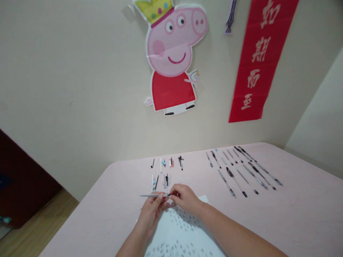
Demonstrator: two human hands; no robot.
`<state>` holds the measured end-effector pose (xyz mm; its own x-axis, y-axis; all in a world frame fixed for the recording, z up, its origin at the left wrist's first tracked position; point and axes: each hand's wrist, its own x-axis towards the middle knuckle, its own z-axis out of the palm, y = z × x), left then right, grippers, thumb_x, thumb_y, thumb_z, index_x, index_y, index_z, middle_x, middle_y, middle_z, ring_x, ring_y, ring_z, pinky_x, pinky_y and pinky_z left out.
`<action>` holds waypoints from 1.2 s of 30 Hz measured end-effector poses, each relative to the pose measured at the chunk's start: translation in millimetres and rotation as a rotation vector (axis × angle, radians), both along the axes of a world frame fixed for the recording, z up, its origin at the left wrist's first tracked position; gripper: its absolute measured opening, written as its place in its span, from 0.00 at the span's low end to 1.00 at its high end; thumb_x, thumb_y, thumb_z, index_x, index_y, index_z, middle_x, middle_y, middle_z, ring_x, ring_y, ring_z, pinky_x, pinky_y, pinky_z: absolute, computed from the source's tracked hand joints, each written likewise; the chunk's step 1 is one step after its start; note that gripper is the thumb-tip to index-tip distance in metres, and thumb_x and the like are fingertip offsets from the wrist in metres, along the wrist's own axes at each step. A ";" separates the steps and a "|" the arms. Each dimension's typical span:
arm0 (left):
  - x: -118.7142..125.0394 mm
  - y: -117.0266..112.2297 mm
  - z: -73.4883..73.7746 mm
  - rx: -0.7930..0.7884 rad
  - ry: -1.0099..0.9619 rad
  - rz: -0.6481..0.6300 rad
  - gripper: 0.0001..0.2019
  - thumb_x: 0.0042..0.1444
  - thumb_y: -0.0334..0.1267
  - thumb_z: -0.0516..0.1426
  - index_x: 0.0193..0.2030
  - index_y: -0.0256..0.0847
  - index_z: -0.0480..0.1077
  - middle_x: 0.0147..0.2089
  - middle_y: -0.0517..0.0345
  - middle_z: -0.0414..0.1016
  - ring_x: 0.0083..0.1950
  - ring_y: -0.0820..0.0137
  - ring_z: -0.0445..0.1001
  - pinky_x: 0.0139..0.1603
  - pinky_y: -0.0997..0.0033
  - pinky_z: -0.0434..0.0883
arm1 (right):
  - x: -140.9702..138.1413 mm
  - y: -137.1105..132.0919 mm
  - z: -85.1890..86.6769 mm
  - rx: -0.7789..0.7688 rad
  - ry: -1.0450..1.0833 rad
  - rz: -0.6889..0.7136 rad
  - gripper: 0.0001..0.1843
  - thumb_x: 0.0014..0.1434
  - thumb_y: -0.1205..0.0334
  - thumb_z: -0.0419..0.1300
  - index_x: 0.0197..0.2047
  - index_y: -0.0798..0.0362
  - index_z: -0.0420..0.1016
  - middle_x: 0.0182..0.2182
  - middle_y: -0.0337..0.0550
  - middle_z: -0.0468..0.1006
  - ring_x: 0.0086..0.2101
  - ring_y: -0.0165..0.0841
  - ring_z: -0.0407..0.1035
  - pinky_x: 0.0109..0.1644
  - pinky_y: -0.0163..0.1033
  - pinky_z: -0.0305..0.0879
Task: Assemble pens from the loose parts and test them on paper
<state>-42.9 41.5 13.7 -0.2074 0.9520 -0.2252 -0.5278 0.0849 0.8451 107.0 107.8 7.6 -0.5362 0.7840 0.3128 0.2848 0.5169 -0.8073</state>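
Both my hands meet at the middle of the pink table over a white printed sheet. My left hand pinches a thin grey pen that lies level and points left. My right hand pinches the same pen at its right end. Just beyond my fingers lie several small pen parts in two short rows.
Several black and clear pens lie in rows at the table's far right. A cartoon pig cut-out and a red banner hang on the wall behind. A dark cabinet and wooden floor are at the left.
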 end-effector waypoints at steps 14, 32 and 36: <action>-0.8 -1.0 4.7 0.000 0.018 -0.027 0.14 0.37 0.36 0.70 0.31 0.33 0.75 0.30 0.53 0.80 0.32 0.72 0.77 0.33 0.80 0.74 | 1.3 -1.5 1.4 0.069 -0.038 0.011 0.03 0.53 0.69 0.58 0.30 0.54 0.73 0.25 0.37 0.73 0.25 0.27 0.63 0.30 0.30 0.56; 3.7 -0.3 7.1 -0.034 0.030 0.039 0.15 0.33 0.39 0.71 0.23 0.34 0.72 0.23 0.59 0.76 0.28 0.74 0.75 0.29 0.80 0.72 | 5.5 -1.2 3.0 0.367 -0.123 0.038 0.03 0.57 0.65 0.56 0.33 0.54 0.71 0.29 0.43 0.75 0.30 0.32 0.67 0.35 0.35 0.58; 1.5 0.4 6.6 -0.018 0.023 -0.001 0.14 0.35 0.39 0.71 0.25 0.34 0.74 0.25 0.57 0.78 0.27 0.75 0.75 0.30 0.81 0.73 | 5.7 -2.7 9.4 0.292 -0.129 0.035 0.07 0.56 0.61 0.60 0.37 0.54 0.72 0.31 0.43 0.76 0.32 0.33 0.68 0.36 0.35 0.59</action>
<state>-41.4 41.9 20.3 -0.2119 0.9479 -0.2378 -0.5080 0.1010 0.8554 112.7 105.1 17.0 -0.6108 0.6515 0.4500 0.3530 0.7328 -0.5817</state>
